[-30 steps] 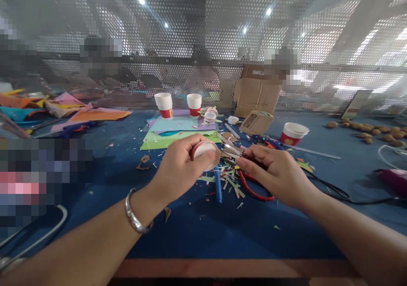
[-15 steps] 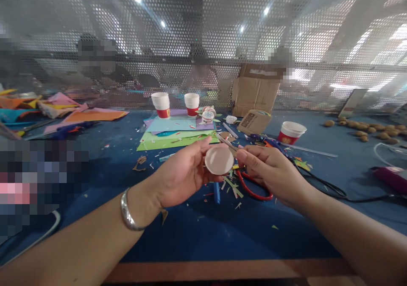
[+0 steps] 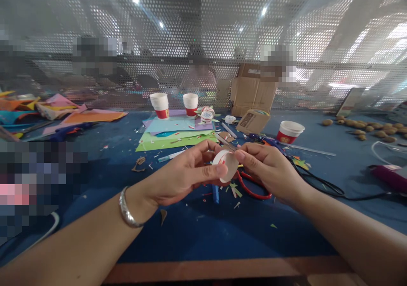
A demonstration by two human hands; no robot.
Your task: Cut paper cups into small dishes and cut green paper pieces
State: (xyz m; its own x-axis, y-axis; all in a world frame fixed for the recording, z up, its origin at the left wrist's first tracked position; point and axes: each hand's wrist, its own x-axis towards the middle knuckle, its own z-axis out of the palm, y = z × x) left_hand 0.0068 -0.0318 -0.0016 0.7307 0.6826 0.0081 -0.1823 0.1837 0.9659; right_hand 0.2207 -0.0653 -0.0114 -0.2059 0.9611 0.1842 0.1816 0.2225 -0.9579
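My left hand (image 3: 182,175) pinches a small cut-off paper cup bottom (image 3: 226,164), white with a red band, between thumb and fingers above the blue table (image 3: 197,231). My right hand (image 3: 271,171) is closed on red-handled scissors (image 3: 252,188); its handle loop hangs below the fingers and the blades (image 3: 224,141) stick out behind the cup piece. The right thumb touches the cup piece's right edge. A silver bangle (image 3: 127,207) sits on my left wrist.
Coloured paper sheets (image 3: 174,135) lie ahead with two paper cups (image 3: 160,105) (image 3: 190,103) behind them and another cup (image 3: 288,132) at right. A cardboard box (image 3: 251,91) stands against a perforated screen (image 3: 203,44). Paper scraps, a black cable (image 3: 330,190), small brown lumps (image 3: 365,129) lie about.
My left hand has turned the cup piece from flat bottom facing me to tilted edge-on, and shifted it slightly right, meeting my right thumb. The scissors hand stayed nearly in place.
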